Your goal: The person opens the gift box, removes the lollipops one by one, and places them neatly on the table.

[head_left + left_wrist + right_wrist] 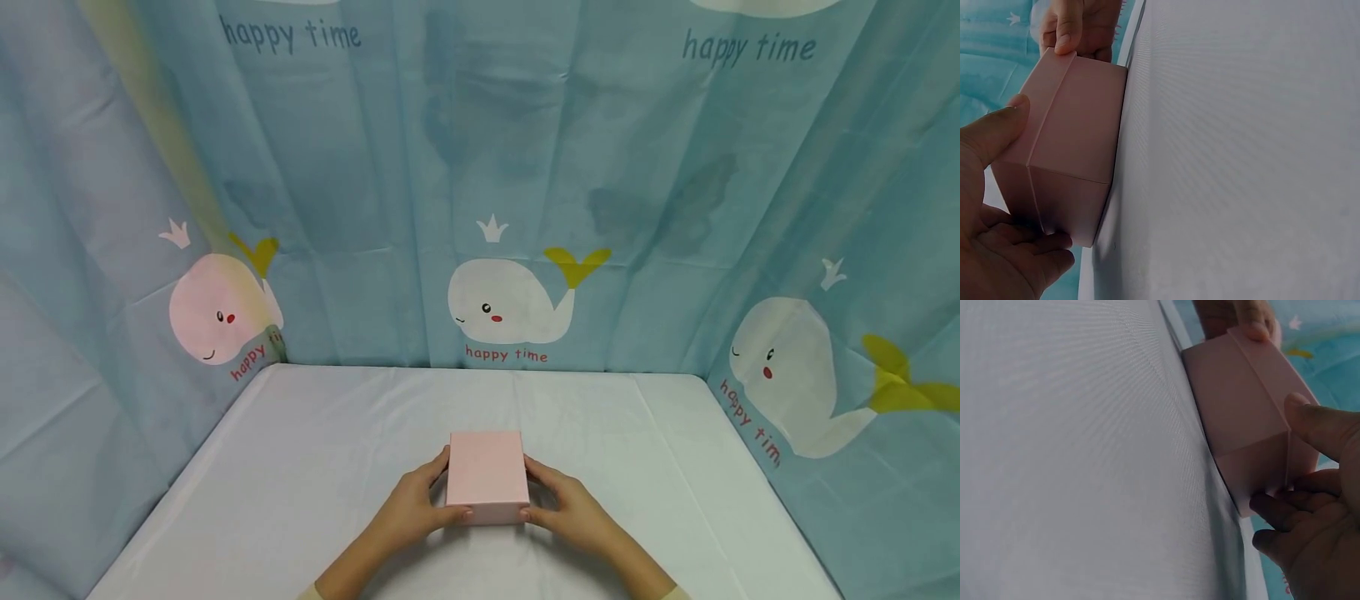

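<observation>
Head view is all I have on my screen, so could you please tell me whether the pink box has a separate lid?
Observer: It seems so; the left wrist view shows a seam on the pink box.
Operator: Which side of it is the left thumb on, please?
Observer: Above it, on the lid.
Operator: And the right thumb?
Observer: Also on the lid, as the right wrist view shows.

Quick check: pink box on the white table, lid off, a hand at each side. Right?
Not quite: the lid is on the pink box, as the head view shows. It does sit on the white table, with the left hand and right hand at either side.
</observation>
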The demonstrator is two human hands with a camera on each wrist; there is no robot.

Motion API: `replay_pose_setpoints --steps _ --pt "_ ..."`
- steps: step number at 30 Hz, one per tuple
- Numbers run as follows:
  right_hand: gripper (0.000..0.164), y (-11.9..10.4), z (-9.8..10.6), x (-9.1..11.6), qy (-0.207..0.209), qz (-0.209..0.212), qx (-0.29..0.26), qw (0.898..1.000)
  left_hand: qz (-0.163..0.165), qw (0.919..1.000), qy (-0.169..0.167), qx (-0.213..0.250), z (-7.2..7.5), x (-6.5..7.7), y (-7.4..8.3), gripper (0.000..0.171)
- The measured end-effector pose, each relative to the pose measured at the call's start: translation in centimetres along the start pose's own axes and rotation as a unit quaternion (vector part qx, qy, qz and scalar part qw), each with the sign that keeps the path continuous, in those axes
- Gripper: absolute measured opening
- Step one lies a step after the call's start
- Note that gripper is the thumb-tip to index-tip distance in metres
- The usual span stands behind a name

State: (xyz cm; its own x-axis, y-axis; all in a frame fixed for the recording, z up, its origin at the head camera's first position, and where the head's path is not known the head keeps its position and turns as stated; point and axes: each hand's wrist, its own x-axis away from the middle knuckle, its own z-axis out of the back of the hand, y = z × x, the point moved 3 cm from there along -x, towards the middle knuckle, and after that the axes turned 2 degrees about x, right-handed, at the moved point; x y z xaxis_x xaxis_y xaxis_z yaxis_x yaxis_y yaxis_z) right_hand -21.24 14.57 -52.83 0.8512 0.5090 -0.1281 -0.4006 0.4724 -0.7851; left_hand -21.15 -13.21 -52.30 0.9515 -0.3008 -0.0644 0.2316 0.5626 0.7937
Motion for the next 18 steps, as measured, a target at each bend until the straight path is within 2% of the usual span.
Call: replay_pose_setpoints --steps 14,18 --pt "0.086 0.11 -0.12 -0.26 -0.012 0.025 -0.068 0.997 -0.013 0.9996 0.000 0.024 -0.15 -0.10 0.01 0.119" --pt "0.085 0.22 -0.19 -0.33 -0.011 0.032 -0.072 0.997 -0.014 0.9996 0.001 0.026 -0.01 0.01 0.23 0.118"
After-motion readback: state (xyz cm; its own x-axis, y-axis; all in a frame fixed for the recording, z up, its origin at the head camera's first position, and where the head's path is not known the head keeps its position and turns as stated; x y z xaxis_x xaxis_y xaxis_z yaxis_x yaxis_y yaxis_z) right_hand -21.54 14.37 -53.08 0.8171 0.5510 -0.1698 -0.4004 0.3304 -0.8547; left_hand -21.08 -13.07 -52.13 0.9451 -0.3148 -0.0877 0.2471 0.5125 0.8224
